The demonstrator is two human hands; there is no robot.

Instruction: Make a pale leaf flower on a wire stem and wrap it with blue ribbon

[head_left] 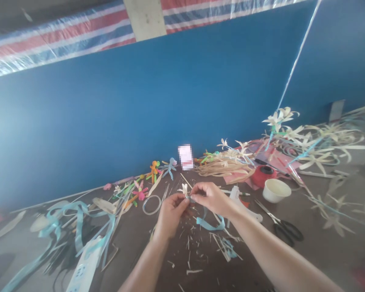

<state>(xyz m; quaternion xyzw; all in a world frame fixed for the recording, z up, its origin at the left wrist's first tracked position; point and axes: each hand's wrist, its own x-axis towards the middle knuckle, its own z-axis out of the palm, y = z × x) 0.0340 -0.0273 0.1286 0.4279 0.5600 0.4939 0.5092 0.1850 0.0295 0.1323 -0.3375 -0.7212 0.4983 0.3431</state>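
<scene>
Fingertips of my left hand (172, 210) and my right hand (209, 197) meet over the middle of the table. Between them stands a small white flower (184, 188) of pale strips, its petals pointing up. Both hands are closed in a pinch at the flower's base. A light blue ribbon (211, 224) curls below my right hand; whether its end reaches my fingers is hard to tell. Just past my right wrist lies a white glue gun (235, 194), partly hidden by the forearm. Pale scraps (189, 243) litter the tabletop under my hands.
Black-handled scissors (281, 225), a white bowl (276, 190) and a red tape roll (263, 175) are at the right. White strip flowers (304, 140) pile behind them. At the left are blue ribbons (79, 219), a power strip (86, 263) and a wire ring (151, 205). A blue panel (158, 105) closes the back.
</scene>
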